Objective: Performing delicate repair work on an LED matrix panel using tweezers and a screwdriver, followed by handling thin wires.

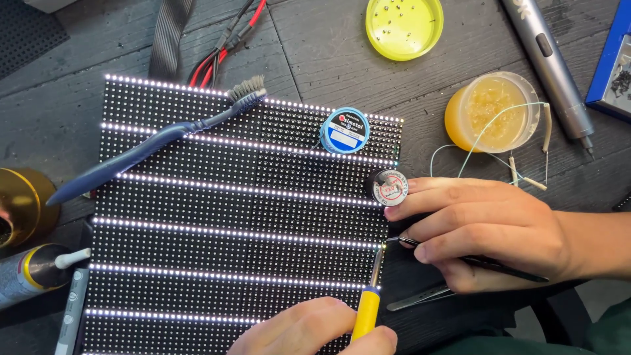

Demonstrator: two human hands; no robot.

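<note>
A lit LED panel (243,217) lies flat on the dark desk (328,52). The left hand (315,329) is clenched on a yellow-handled soldering iron (369,296), light and rigid, best held by its handle. The right hand (486,230) pinches thin, stiff tweezers (473,261) at the fragile panel's right edge.

Even, soft daylight fills the scene, bright without harsh shadows. The LED panel (243,217) glows with 7 lit white rows that flare slightly. Right of the panel, the amber jar (491,112) catches light. Focus is sharp; the corners curve a little.
</note>
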